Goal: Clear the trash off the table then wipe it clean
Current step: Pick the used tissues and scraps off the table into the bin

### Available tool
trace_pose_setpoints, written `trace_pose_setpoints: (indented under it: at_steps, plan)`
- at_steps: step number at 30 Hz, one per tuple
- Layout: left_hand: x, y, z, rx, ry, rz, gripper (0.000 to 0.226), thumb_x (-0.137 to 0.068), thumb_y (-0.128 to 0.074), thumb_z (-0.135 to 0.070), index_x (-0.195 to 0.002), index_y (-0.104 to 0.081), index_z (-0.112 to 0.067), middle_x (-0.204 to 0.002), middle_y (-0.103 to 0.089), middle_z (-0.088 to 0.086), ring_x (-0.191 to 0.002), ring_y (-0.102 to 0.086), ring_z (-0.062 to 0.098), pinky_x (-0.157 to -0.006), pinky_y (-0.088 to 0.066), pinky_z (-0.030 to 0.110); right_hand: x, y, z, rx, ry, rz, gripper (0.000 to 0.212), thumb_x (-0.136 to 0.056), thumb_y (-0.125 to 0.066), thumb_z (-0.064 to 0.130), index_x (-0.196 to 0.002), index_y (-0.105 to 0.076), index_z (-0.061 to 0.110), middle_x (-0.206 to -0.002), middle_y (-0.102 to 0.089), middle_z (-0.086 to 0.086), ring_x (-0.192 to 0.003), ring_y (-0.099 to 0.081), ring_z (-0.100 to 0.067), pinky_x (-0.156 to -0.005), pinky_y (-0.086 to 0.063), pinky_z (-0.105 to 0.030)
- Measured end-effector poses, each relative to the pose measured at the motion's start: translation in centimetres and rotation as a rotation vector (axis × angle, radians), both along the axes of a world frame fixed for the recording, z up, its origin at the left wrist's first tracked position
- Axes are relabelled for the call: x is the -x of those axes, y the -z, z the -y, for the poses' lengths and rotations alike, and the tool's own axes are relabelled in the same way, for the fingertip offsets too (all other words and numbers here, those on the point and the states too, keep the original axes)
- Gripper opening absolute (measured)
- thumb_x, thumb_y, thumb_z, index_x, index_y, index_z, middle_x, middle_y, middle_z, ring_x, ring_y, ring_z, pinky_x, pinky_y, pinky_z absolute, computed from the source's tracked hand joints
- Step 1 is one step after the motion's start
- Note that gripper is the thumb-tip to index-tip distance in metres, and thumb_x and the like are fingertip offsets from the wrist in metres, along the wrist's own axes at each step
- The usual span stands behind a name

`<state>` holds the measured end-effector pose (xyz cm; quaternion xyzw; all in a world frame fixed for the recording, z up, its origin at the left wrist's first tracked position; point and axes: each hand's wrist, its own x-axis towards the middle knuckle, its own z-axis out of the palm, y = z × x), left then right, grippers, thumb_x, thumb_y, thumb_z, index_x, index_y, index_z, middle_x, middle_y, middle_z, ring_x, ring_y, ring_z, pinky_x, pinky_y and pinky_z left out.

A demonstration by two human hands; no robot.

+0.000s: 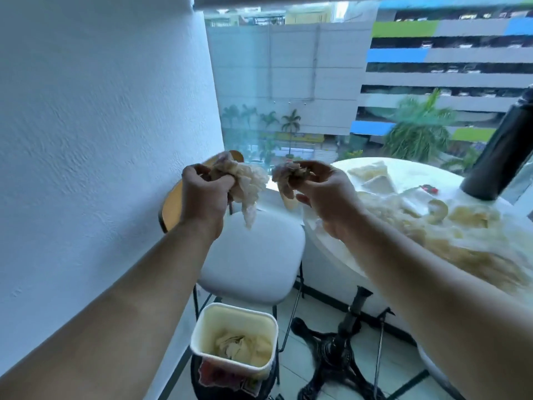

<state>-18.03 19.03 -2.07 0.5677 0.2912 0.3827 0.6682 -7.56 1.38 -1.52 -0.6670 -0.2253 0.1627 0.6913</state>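
A: Forearms out front. Left hand (202, 194) fisted round a crumpled wad (249, 180), right hand (326, 197) pinching a second wad (284, 176). Why there?
B: Bin (239, 308) sits below, probably a drop. More trash (367, 170) on the surface (409, 171).

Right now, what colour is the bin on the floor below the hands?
The bin is cream; the head view, the only one, shows it.

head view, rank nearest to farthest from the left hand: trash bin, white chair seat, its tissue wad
1. tissue wad, gripped in the left hand
2. white chair seat, just below it
3. trash bin, far down near the floor
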Motion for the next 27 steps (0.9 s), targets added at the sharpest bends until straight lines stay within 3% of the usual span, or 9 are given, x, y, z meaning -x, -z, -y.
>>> trace_pose_setpoints:
  at_steps: [3, 5, 9, 12, 15, 17, 19, 23, 27]
  plan:
    - [1.9, 3.3, -2.5, -0.003, -0.005, -0.069, 0.026, -0.072, -0.076, -0.004, -0.096, -0.067, -0.008, -0.098, -0.074, 0.015, -0.091, -0.074, 0.034, -0.082, -0.063, 0.059, 2.1, 3.2, -3.3, 0.004, -0.057, -0.051, 0.027, -0.087, -0.065, -0.011, -0.106, -0.076, 0.005, -0.097, -0.075, -0.024, -0.079, -0.064, -0.024, -0.095, -0.056, -0.044]
    - [2.7, 5.8, -3.7, 0.043, -0.012, -0.093, 0.036, -0.066, -0.081, -0.013, -0.1, -0.072, -0.009, -0.104, -0.077, 0.014, -0.098, -0.076, 0.034, -0.084, -0.063, 0.059, 3.3, 5.2, -4.7, 0.031, -0.046, -0.086, 0.027, -0.088, -0.063, -0.013, -0.104, -0.075, 0.005, -0.097, -0.076, -0.026, -0.078, -0.071, -0.025, -0.095, -0.06, -0.049]
    - [3.9, 11.0, -4.4, 0.139, 0.007, -0.143, 0.037, -0.067, -0.08, -0.011, -0.103, -0.073, -0.009, -0.111, -0.078, 0.016, -0.103, -0.075, 0.035, -0.09, -0.062, 0.053, 5.0, 10.1, -6.7, 0.128, -0.026, -0.126, 0.03, -0.076, -0.073, 0.005, -0.102, -0.066, 0.019, -0.092, -0.074, -0.014, -0.083, -0.075, -0.035, -0.087, -0.061, -0.06]
    - [4.4, 15.3, -4.2, 0.215, -0.002, -0.209, 0.034, -0.066, -0.076, -0.011, -0.1, -0.07, -0.01, -0.103, -0.075, 0.016, -0.088, -0.071, 0.03, -0.082, -0.062, 0.043, 5.0, 14.3, -7.3, 0.213, -0.028, -0.18, 0.04, -0.067, -0.075, 0.014, -0.101, -0.055, 0.023, -0.093, -0.069, -0.011, -0.085, -0.076, -0.036, -0.084, -0.061, -0.061]
    - [4.9, 19.8, -4.0, 0.286, -0.007, -0.291, 0.033, -0.071, -0.073, -0.011, -0.104, -0.068, -0.012, -0.1, -0.069, 0.012, -0.085, -0.067, 0.028, -0.082, -0.06, 0.046, 4.4, 20.3, -7.6, 0.319, -0.048, -0.204, 0.037, -0.061, -0.077, 0.025, -0.09, -0.054, 0.031, -0.085, -0.066, -0.009, -0.077, -0.071, -0.032, -0.078, -0.061, -0.062]
    - [5.3, 23.0, -3.9, 0.315, -0.027, -0.358, 0.031, -0.075, -0.076, -0.006, -0.103, -0.068, -0.016, -0.097, -0.068, 0.009, -0.085, -0.065, 0.027, -0.082, -0.058, 0.044, 4.8, 22.8, -7.6, 0.438, -0.064, -0.198, 0.032, -0.064, -0.079, 0.031, -0.087, -0.058, 0.031, -0.082, -0.067, -0.009, -0.077, -0.071, -0.033, -0.077, -0.062, -0.056]
    - [5.7, 25.8, -3.6, 0.358, -0.032, -0.407, 0.028, -0.082, -0.075, 0.002, -0.103, -0.069, -0.016, -0.094, -0.068, 0.01, -0.081, -0.063, 0.025, -0.077, -0.055, 0.038, 5.6, 24.2, -7.3, 0.558, -0.084, -0.18, 0.023, -0.076, -0.08, 0.02, -0.091, -0.061, 0.023, -0.083, -0.068, -0.007, -0.075, -0.07, -0.027, -0.075, -0.063, -0.041]
    - [6.8, 30.3, -2.8, 0.443, -0.043, -0.459, 0.029, -0.084, -0.071, 0.006, -0.108, -0.071, -0.01, -0.093, -0.073, 0.011, -0.08, -0.067, 0.025, -0.082, -0.058, 0.04, 6.3, 28.6, -6.8, 0.708, -0.103, -0.185, 0.016, -0.089, -0.075, 0.014, -0.096, -0.062, 0.018, -0.091, -0.071, -0.001, -0.069, -0.067, -0.008, -0.053, -0.049, -0.014]
    - [7.8, 33.5, -2.3, 0.473, -0.016, -0.525, 0.037, -0.079, -0.073, 0.002, -0.113, -0.075, -0.014, -0.099, -0.08, 0.005, -0.095, -0.074, 0.024, -0.099, -0.059, 0.047, 6.7, 31.9, -6.9, 0.76, -0.098, -0.234, 0.012, -0.095, -0.068, 0.008, -0.105, -0.063, 0.011, -0.09, -0.068, 0.004, -0.053, -0.061, 0.014, -0.046, -0.042, -0.007]
